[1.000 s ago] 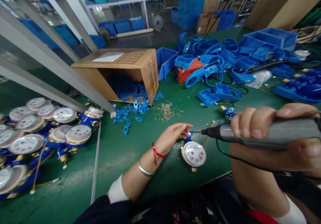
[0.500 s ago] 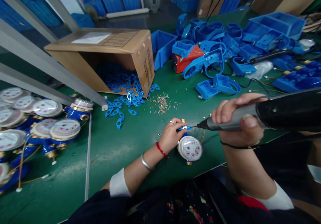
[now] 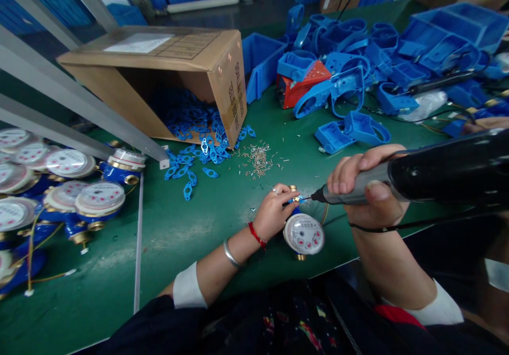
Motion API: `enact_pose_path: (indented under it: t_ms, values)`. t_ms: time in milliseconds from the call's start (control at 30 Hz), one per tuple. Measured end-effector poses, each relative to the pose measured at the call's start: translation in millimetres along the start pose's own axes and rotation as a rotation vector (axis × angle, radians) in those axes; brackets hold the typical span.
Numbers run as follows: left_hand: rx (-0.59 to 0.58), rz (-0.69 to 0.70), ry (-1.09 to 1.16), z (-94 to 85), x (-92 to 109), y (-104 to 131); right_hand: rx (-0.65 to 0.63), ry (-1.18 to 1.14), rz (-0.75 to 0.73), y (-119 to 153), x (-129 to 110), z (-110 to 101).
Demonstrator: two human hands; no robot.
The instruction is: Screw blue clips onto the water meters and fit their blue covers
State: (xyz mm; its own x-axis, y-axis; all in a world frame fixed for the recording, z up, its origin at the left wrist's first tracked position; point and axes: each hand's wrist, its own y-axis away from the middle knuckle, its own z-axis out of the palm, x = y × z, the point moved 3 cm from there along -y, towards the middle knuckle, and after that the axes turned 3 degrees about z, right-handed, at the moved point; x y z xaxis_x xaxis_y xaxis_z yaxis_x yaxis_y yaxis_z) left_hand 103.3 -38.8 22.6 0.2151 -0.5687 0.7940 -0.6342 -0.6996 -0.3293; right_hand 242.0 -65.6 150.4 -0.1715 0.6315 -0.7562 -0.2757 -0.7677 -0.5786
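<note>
Meter (image 3: 304, 234) lies face-up on green desk (image 3: 178, 228), before the person: round whitish dial, red markings, blue body, brass ends. Left hand (image 3: 273, 214): fingers pinch small blue clip (image 3: 301, 199) at meter's neck. Right hand (image 3: 368, 193): fingers wrapped around grey-and-black screwdriver (image 3: 449, 175).

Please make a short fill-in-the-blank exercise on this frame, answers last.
1. The left hand has a ____ cord bracelet at the wrist.
2. The cardboard box holds small parts coloured ____.
3. The right hand holds a power tool whose tip points toward the ____ hand.
4. Small metal pieces lie on a ____ tabletop.
Answers: red; blue; left; green.
</note>
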Motion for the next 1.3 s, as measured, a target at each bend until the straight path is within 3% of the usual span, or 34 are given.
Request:
enact_pose_path:
  t_ms: [433,633,900,1067,1200,1300]
  values:
    - [-0.041,-0.02,-0.021,-0.8,2.2,-0.7,-0.075,0.137,0.152,-1.6,13.4,7.5]
    - [-0.053,-0.026,-0.03,0.1,3.1,0.1,-0.085,0.135,0.135,-1.7,16.0,5.2]
    - [-0.017,-0.049,-0.032,0.3,2.8,1.8,-0.258,-0.071,0.142,-6.5,15.5,9.2]
    - [-0.015,-0.061,-0.003,3.3,2.4,1.5,-0.378,-0.003,0.205,-9.2,16.3,11.6]
    - [-0.031,-0.033,-0.037,-11.1,-2.1,1.4,-0.4,-0.04,0.154,-17.2,2.5,13.2]
    - [0.065,-0.066,-0.24,-36.8,-20.1,-3.6,-0.242,-0.112,0.017,-23.6,-15.6,9.7]
